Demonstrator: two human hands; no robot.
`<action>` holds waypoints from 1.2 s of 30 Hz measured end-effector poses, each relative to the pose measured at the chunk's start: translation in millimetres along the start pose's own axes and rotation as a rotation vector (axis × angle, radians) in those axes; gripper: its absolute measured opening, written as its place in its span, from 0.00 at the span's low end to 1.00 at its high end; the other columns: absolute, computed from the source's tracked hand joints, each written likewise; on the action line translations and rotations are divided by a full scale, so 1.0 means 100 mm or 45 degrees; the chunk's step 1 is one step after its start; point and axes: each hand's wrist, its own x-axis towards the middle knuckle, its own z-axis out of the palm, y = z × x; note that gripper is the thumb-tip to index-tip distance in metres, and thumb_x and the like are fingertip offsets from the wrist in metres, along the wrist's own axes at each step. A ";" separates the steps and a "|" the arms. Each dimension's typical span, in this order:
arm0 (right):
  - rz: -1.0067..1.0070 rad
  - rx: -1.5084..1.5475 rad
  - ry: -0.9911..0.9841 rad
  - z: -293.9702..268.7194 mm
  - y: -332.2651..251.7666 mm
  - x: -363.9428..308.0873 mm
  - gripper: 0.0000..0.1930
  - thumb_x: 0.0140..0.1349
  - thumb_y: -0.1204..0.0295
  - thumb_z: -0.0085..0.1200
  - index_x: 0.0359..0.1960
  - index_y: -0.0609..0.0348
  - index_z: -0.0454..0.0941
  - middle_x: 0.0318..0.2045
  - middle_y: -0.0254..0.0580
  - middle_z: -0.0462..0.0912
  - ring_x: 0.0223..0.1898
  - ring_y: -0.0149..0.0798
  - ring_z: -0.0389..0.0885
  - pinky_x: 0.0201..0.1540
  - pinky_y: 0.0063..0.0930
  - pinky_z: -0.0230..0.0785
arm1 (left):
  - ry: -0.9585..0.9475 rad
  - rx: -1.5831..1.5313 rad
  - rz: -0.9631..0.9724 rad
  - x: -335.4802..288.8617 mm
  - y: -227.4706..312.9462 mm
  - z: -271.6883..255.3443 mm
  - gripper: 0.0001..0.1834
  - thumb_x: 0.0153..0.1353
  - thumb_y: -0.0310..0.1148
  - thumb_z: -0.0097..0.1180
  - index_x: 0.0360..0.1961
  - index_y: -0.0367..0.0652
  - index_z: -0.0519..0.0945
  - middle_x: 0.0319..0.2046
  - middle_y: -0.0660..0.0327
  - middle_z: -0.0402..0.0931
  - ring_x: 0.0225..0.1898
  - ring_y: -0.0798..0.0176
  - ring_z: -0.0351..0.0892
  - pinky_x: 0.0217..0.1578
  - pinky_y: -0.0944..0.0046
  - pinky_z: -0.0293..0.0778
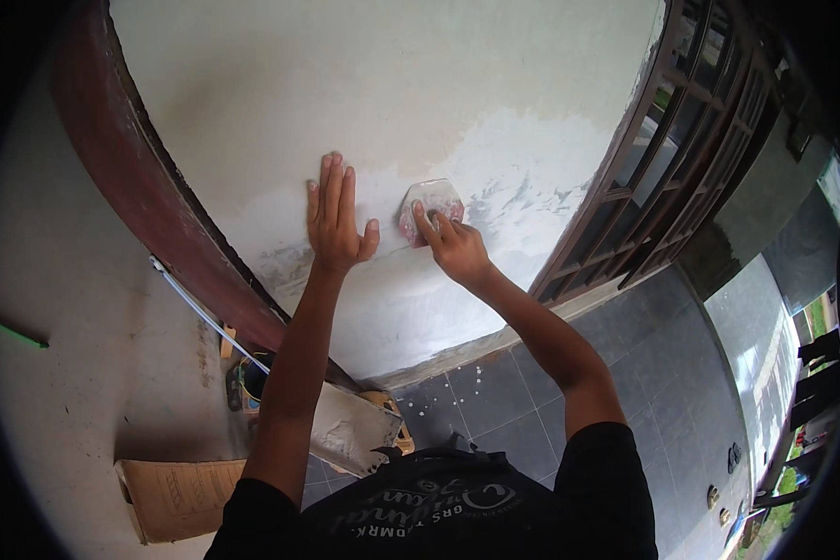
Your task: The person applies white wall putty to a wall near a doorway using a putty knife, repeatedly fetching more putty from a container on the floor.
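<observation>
My left hand (334, 219) lies flat against the wall (383, 103), fingers stretched upward and thumb out to the side. To its right, my right hand (455, 245) grips a plastering float (439, 194), a small angular reddish plate smeared with white. The float's face rests on the wall, and my index finger is stretched along its back. Around both hands the wall carries a patchy white coat with grey streaks, whitest to the right of the float. Higher up, the surface is a duller beige.
A brown-framed window (625, 187) borders the wall on the right, a dark red door frame (149, 140) on the left. Dark grey floor tiles (504, 411) have white drips. Lower left are a plaster-smeared board (350, 425), a cardboard box (182, 495) and a pale pole (196, 303).
</observation>
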 end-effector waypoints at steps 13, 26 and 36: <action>0.084 -0.050 0.203 -0.08 0.30 0.44 0.34 0.47 0.82 0.53 0.62 0.63 0.65 0.38 0.48 0.78 0.25 0.36 0.80 0.23 0.27 0.74 | 0.019 -0.029 -0.007 0.01 -0.01 0.03 0.34 0.63 0.46 0.35 0.59 0.25 0.66 0.63 0.41 0.62 0.67 0.43 0.59 0.68 0.48 0.44; 0.189 0.048 0.196 -0.41 0.24 0.75 0.39 0.39 0.84 0.57 0.61 0.64 0.67 0.40 0.55 0.78 0.23 0.43 0.79 0.23 0.29 0.74 | -0.085 -0.041 0.008 -0.04 -0.02 0.02 0.38 0.63 0.50 0.35 0.63 0.25 0.61 0.65 0.37 0.57 0.69 0.39 0.54 0.66 0.40 0.43; 0.112 0.138 -0.116 -0.12 -0.14 -0.06 0.36 0.46 0.81 0.53 0.63 0.65 0.63 0.38 0.49 0.77 0.24 0.38 0.80 0.24 0.28 0.76 | -0.075 -0.060 -0.002 -0.07 -0.02 0.04 0.38 0.63 0.49 0.35 0.62 0.24 0.61 0.65 0.38 0.58 0.68 0.39 0.54 0.66 0.41 0.43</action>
